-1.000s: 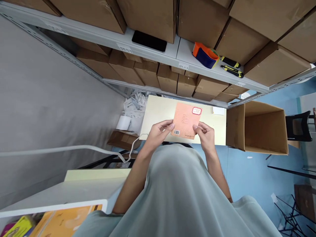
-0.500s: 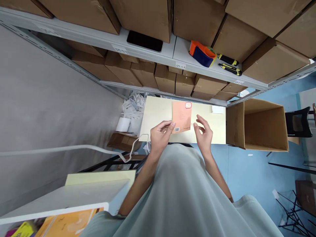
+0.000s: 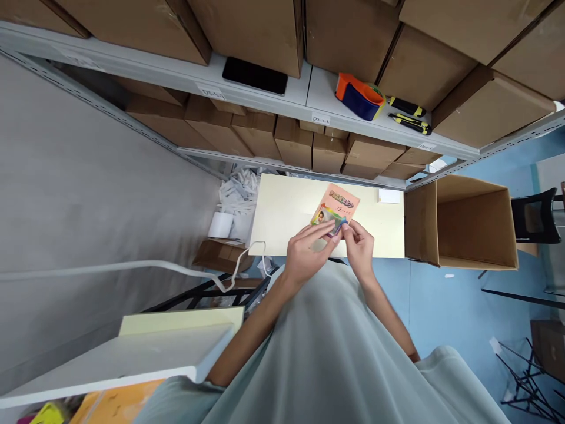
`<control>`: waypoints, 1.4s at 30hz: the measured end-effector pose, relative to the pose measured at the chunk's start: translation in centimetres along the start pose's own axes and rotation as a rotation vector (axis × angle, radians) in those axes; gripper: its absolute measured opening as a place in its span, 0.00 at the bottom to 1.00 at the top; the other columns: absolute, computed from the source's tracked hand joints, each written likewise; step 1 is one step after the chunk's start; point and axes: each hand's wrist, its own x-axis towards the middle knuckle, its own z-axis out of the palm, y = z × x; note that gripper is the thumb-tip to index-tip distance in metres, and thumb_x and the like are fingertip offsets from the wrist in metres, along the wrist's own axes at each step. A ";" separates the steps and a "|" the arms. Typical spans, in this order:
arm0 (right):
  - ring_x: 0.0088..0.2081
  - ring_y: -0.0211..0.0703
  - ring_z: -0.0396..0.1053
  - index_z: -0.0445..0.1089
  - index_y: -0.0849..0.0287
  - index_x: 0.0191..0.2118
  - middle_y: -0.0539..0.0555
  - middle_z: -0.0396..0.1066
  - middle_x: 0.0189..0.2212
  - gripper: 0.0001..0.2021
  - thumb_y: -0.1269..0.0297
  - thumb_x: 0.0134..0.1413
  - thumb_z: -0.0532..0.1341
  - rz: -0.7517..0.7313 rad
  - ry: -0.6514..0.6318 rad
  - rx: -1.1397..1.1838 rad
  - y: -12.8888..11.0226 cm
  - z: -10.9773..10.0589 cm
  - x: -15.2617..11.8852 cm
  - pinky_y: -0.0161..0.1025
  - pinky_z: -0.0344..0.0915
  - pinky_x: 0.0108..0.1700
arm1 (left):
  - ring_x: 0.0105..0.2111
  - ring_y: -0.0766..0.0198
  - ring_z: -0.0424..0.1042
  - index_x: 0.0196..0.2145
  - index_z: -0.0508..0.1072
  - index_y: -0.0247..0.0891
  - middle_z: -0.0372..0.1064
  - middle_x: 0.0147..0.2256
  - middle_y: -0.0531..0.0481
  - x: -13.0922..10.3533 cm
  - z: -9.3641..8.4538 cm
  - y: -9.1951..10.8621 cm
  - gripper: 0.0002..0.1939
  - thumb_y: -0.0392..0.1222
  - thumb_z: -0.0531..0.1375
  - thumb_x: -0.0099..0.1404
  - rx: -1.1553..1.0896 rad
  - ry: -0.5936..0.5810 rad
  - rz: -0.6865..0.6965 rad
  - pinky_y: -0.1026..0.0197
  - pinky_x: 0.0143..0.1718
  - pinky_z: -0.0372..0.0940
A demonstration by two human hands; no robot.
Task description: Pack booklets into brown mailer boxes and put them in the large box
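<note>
A thin pink booklet [image 3: 346, 200] is held tilted over the pale yellow table [image 3: 282, 206], its printed cover with a small picture facing up. My left hand [image 3: 306, 253] grips its lower left part, with the fingers stretched across the lower cover and the thumb near the bottom corner. On the lower right edge, my right hand [image 3: 359, 247] pinches the booklet between thumb and fingers. The two hands are close together at the booklet's bottom.
Shelves with brown boxes [image 3: 293, 141] stand beyond the table, holding a black phone [image 3: 255, 75], an orange-and-blue tape dispenser [image 3: 359, 97] and cutters [image 3: 410, 123]. An open carton [image 3: 474, 224] is at the right. A white cable [image 3: 168, 266] hangs at the left.
The booklet has turned over from its barcode side to its picture cover and is now tilted. My right hand has closed on it, and my left hand has moved right.
</note>
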 end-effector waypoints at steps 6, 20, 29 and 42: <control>0.48 0.53 0.81 0.82 0.55 0.51 0.55 0.85 0.46 0.24 0.40 0.65 0.66 0.041 -0.105 0.026 -0.9 -2.4 1.3 0.45 0.79 0.50 | 0.40 0.58 0.80 0.52 0.84 0.39 0.83 0.46 0.42 2.4 -3.0 -1.7 0.20 0.56 0.66 0.72 -0.174 0.073 -0.390 0.56 0.41 0.76; 0.53 0.50 0.82 0.81 0.51 0.49 0.55 0.85 0.49 0.15 0.47 0.69 0.67 -0.142 -0.189 -0.075 -0.9 -2.7 2.6 0.47 0.77 0.60 | 0.41 0.59 0.78 0.42 0.85 0.41 0.83 0.43 0.45 3.1 -4.1 -3.6 0.14 0.53 0.69 0.69 -0.245 -0.014 -0.265 0.58 0.39 0.73; 0.59 0.54 0.80 0.86 0.44 0.46 0.53 0.84 0.54 0.10 0.52 0.70 0.66 -0.328 -0.169 -0.218 -1.6 -3.7 2.1 0.57 0.74 0.66 | 0.47 0.54 0.81 0.39 0.85 0.46 0.86 0.44 0.46 2.8 -5.6 -3.4 0.08 0.44 0.64 0.74 -0.110 -0.061 -0.014 0.47 0.52 0.76; 0.49 0.50 0.82 0.84 0.51 0.47 0.55 0.85 0.47 0.15 0.47 0.68 0.67 -0.168 -0.121 -0.156 -1.1 -4.0 2.2 0.47 0.78 0.55 | 0.42 0.58 0.80 0.50 0.86 0.43 0.84 0.43 0.43 2.9 -6.1 -2.9 0.15 0.50 0.62 0.77 -0.144 -0.160 -0.139 0.56 0.45 0.75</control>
